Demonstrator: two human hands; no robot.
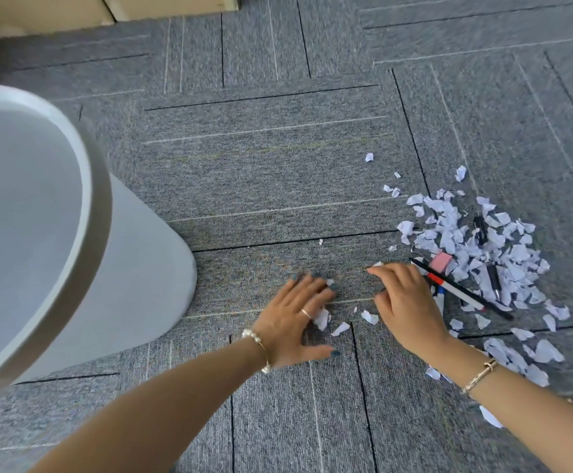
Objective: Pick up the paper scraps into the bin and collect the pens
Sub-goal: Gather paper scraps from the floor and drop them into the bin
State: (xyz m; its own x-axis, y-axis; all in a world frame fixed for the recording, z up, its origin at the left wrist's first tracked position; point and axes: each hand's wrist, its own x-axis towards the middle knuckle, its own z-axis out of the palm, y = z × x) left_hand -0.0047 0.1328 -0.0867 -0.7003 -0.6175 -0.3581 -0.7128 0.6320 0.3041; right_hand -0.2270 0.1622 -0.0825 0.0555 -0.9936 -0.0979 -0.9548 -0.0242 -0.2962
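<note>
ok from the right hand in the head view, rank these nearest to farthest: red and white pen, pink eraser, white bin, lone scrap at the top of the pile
Measured from the right hand:
1. Red and white pen, on the carpet just right of the hand, its tip by the fingers.
2. Pink eraser, just beyond the pen, up and to the right.
3. Lone scrap, well ahead of the fingertips.
4. White bin, far left, past the left hand.

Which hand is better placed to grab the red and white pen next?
The right hand. It rests right beside the red and white pen at the scrap pile's edge, while the left hand lies flat farther away, nearer the bin.
</note>
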